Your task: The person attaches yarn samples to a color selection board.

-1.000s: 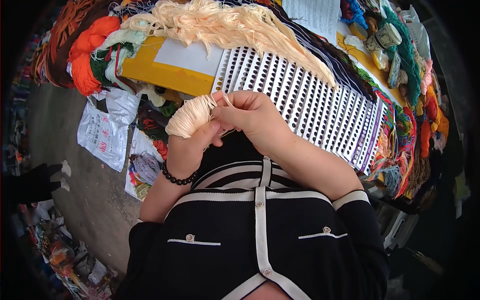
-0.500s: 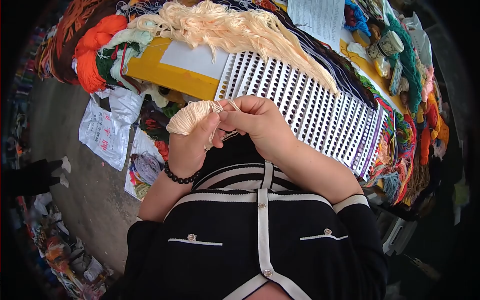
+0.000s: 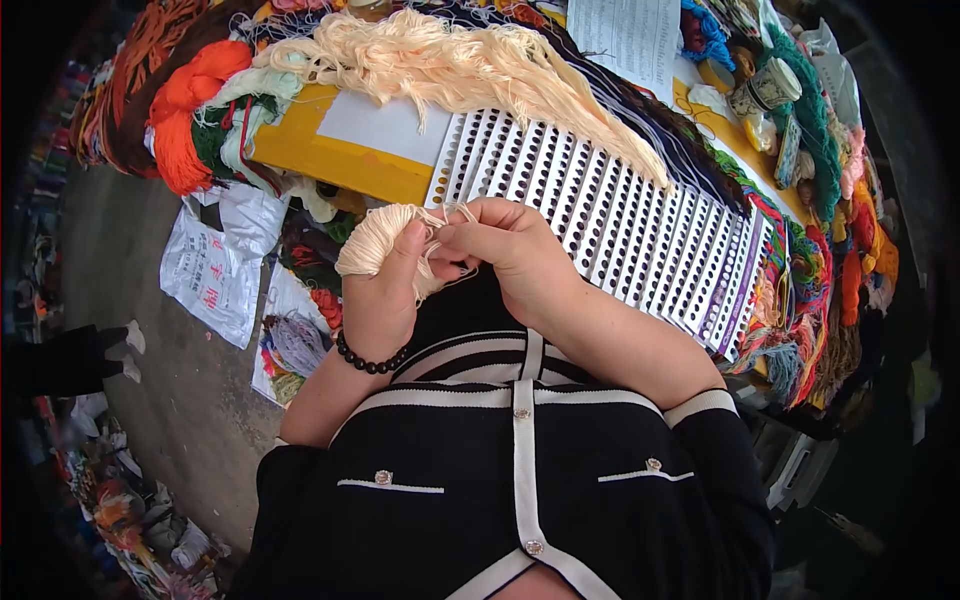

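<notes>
My left hand (image 3: pixel 385 290), a dark bead bracelet at its wrist, is closed around a cream skein of thread (image 3: pixel 375 240) whose looped bulk bulges out on the left. My right hand (image 3: pixel 505 245) pinches a strand of the same thread (image 3: pixel 462 212) between thumb and forefinger, right beside the left fingertips. Loose loops hang below, between the two hands. Just beyond the hands lie white cards with rows of round holes (image 3: pixel 590 210). A long cream thread bundle (image 3: pixel 440 55) is spread across the table behind them.
A yellow board (image 3: pixel 330 150) carries a white sheet at the table's near edge. Orange thread (image 3: pixel 190 110) hangs on the left, multicoloured threads (image 3: pixel 795 290) on the right. A patterned cup (image 3: pixel 770 88) and printed paper (image 3: pixel 630 40) are farther back. A white plastic bag (image 3: pixel 215 270) hangs at left.
The hands have shifted very slightly, and the left wrist has turned a little. The thread loops between the fingers look somewhat more spread. My right hand keeps its pinch.
</notes>
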Demonstrator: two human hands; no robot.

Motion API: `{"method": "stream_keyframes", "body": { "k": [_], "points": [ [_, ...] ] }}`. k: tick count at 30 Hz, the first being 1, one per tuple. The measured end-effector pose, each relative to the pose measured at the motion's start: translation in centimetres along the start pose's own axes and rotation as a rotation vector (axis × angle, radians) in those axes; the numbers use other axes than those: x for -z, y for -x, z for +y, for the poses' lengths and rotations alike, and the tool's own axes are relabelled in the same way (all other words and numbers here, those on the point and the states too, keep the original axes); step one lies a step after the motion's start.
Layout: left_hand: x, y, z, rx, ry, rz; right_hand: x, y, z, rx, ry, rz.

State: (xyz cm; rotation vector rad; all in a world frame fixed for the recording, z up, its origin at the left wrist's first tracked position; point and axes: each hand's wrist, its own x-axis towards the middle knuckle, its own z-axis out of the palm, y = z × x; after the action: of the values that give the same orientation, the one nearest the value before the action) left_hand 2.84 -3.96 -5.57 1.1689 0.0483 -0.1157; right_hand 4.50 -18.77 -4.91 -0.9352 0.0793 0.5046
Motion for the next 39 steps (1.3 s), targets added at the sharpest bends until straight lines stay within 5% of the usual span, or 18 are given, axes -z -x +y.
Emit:
{"method": "stream_keyframes", "body": {
  "k": [2, 4, 6, 10, 14, 23, 39],
  "points": [
    [0.4, -0.4, -0.3, -0.195, -0.151, 0.032, 0.0, -0.2, 0.3, 0.085, -0.11, -0.011],
    [0.7, -0.6, 0.6, -0.17, -0.156, 0.07, 0.4, -0.7, -0.1, 0.068, -0.264, 0.061],
    [1.5, -0.8, 1.0, -0.033, 0.077, -0.091, 1.8, -0.8, -0.7, -0.049, -0.463, -0.089],
    [-0.2, -0.1, 0.8, 0.058, 0.064, -0.178, 0.4, 0.0, -0.9, -0.015, 0.106, -0.045],
    [-0.4, 0.0, 0.0, -0.016, -0.146, -0.216, 0.4, -0.1, 0.0, -0.014, 0.221, 0.009],
    [0.6, -0.1, 1.1, 0.138, -0.055, -0.168, -0.5, 0.6, -0.7, 0.018, -0.031, -0.069],
    [0.0, 0.3, 0.4, 0.085, -0.134, -0.108, -0.2, 0.8, -0.5, 0.05, 0.1, -0.011]
  ]
}}
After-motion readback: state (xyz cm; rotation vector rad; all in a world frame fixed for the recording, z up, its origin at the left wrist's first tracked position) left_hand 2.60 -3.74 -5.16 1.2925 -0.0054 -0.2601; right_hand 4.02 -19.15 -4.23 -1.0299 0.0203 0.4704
